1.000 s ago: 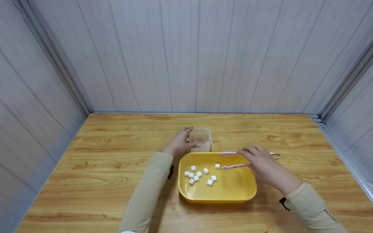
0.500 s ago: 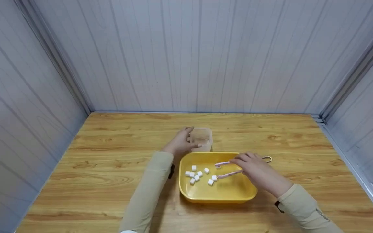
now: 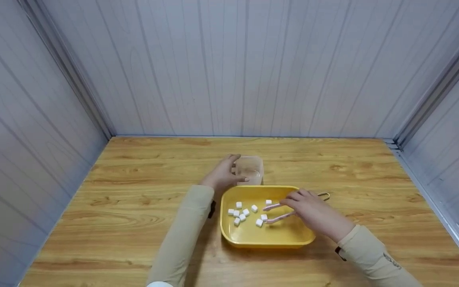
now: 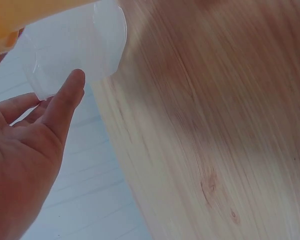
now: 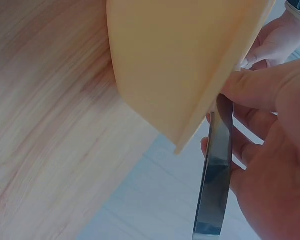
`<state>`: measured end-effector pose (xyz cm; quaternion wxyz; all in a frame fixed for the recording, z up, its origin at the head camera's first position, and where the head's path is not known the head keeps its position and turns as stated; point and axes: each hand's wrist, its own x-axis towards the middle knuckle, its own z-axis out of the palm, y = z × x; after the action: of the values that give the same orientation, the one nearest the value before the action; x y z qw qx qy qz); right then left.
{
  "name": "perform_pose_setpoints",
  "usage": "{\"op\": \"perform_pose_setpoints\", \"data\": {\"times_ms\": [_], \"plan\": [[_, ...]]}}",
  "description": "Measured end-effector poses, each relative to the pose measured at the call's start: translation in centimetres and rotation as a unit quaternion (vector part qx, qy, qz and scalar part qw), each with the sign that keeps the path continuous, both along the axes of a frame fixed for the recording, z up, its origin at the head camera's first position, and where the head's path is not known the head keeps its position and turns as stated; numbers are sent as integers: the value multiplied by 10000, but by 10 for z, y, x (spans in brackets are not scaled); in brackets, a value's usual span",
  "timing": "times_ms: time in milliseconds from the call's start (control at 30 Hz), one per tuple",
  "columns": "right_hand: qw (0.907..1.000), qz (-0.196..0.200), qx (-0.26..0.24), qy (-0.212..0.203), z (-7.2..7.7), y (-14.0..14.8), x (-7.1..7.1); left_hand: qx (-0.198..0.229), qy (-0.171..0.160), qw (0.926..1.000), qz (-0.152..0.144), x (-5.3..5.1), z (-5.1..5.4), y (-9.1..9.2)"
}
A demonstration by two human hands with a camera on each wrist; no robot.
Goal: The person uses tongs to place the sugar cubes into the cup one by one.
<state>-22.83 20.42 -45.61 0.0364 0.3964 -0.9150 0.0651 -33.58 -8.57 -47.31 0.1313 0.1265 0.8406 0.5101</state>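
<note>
In the head view, my right hand (image 3: 313,209) holds pink-tipped metal tongs (image 3: 280,217) over the yellow tray (image 3: 289,235). Their two tips stand apart, the nearer one beside a white cube (image 3: 263,217). Several other white cubes (image 3: 236,213) lie in the tray's left half. My left hand (image 3: 223,174) rests around the left side of a clear plastic container (image 3: 253,163) just behind the tray. The left wrist view shows its thumb and fingers against the container (image 4: 65,50). In the right wrist view the metal tongs (image 5: 215,175) lie between thumb and fingers; the tips are hidden.
The tray and container stand on a wood-grain table (image 3: 142,207). Pale panelled walls (image 3: 229,71) rise behind it and on both sides. The container touches or nearly touches the tray's back rim; which, I cannot tell.
My right hand and the tongs have moved left and toward the near side, over the tray's middle, their tips now close to the cubes. My left hand has stayed by the container.
</note>
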Motion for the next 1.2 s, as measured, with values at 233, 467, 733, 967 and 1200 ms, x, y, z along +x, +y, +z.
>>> {"op": "perform_pose_setpoints", "data": {"times_ms": [233, 467, 733, 967, 1200], "plan": [[9997, 116, 90, 174, -4, -2, 0, -380, 401, 9984, -137, -4, -2, -1], [9998, 51, 81, 172, -6, -5, 0, -448, 353, 9983, -66, -4, -2, 0], [9999, 19, 55, 82, -7, -6, 1, -352, 393, 9986, -75, -1, -1, 0], [10000, -7, 70, 48, -6, -7, 0, -219, 366, 9991, -58, -2, -2, 0], [9998, 37, 25, 174, -9, -7, 0, -163, 531, 9983, -196, -4, -4, -2]]}}
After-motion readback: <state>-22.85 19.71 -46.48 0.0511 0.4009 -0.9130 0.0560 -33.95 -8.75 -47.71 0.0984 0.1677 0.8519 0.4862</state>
